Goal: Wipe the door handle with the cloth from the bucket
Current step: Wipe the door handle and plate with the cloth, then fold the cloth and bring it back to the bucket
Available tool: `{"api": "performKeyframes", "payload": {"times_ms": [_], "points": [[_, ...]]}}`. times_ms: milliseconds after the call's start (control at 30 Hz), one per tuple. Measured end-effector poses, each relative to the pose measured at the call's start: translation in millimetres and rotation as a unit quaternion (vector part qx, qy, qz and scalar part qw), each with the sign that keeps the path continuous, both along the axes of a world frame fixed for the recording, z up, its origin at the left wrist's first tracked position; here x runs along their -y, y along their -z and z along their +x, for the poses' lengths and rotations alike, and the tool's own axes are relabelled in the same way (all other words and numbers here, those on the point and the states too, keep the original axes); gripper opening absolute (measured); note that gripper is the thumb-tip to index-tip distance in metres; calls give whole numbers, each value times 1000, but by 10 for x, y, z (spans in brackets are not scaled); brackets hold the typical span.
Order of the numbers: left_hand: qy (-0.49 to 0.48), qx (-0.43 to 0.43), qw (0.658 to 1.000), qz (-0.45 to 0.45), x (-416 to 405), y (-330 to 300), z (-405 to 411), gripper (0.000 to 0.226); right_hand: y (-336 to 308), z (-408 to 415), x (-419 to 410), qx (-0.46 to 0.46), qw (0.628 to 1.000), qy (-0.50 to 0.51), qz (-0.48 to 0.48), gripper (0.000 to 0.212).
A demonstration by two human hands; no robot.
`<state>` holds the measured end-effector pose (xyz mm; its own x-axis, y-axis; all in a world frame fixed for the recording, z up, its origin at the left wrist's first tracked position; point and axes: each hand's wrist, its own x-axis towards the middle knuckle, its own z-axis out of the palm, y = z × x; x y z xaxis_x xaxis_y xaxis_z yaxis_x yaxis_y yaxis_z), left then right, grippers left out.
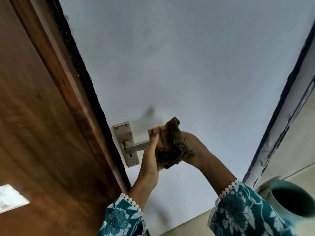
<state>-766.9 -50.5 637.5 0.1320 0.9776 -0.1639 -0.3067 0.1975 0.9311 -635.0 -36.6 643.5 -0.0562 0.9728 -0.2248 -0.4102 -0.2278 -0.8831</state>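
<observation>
Hands meet at the handle (136, 148): our left hand (150, 155) and right hand (189, 150) hold the cloth (170, 143) between them, fingers pressed onto it, bunching it at the lever's free end to wipe. Below right of the handle sits the bucket (289, 200).

At five o'clock we see the pale tiled floor (190, 225), a teal bucket (289, 200) standing on it.
</observation>
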Motion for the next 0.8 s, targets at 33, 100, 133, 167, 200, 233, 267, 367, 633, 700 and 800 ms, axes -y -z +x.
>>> {"api": "performKeyframes", "payload": {"times_ms": [33,100,133,167,200,233,267,367,633,700,800], "points": [[12,9,1000,-9,-11,-19,17,30,-1,18,0,20,1000,-3,8,23],[11,-12,1000,-5,-75,-30,44,23,-11,80,3,87,996,21,24,20],[0,-25,1000,-9,-108,-16,64,20,2,133,17,122,991,45,28,24],[-3,-33,999,-15,-133,-20,99,16,27,200,35,136,988,67,21,31],[-6,-31,999,-19,-155,-28,132,12,48,265,64,139,986,89,10,39],[-5,-32,999,-25,-178,-27,189,10,79,347,93,139,985,106,3,47],[-2,-39,999,-32,-200,-17,256,9,119,434,126,136,983,120,1,51],[36,-63,997,-38,-200,53,538,14,236,701,262,182,974,136,12,41],[187,-56,979,-63,102,414,1779,18,678,2062,758,133,973,184,-48,23],[221,-47,971,-77,210,541,2188,19,781,2501,968,96,972,201,-73,22],[260,-49,959,-102,452,791,2959,21,1005,3290,1354,83,960,241,-112,20]]}}
